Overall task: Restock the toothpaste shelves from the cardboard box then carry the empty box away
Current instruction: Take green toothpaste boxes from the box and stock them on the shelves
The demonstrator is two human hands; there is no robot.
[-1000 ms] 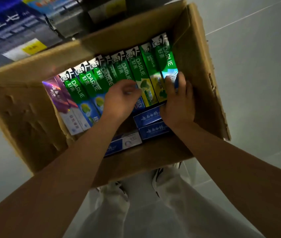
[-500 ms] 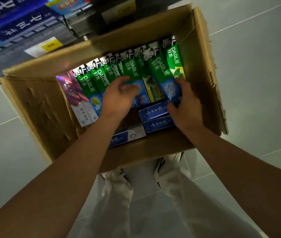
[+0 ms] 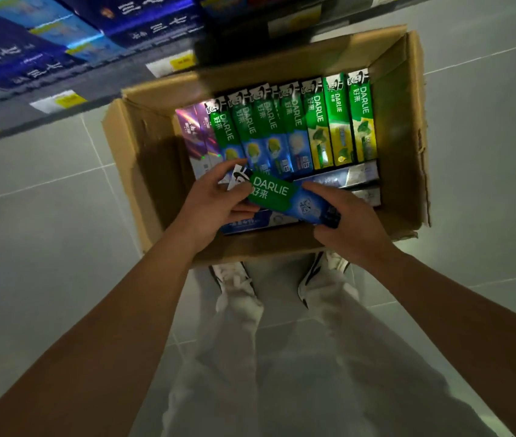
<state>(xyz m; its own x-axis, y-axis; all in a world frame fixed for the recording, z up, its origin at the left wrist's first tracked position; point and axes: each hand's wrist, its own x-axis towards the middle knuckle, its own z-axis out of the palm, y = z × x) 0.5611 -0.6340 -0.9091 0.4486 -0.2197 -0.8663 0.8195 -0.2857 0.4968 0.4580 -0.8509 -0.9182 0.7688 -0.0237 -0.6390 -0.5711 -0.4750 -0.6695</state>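
Toothpaste carton [image 3: 285, 198], standing in the row half a second ago, now lies crosswise above the cardboard box [image 3: 404, 127], lifted clear. Left hand [image 3: 215, 203] pinches its white end; right hand [image 3: 349, 222] has its grip clamped on the blue end. So one carton is out, many remain. Box walls stand close around both hands; the shelves [image 3: 70, 74] lie beyond the box's far edge, with open room above.

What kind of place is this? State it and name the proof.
Likely a shop aisle: shelves of boxed goods with yellow price tags, and a carton of Darlie toothpaste on tiled floor.
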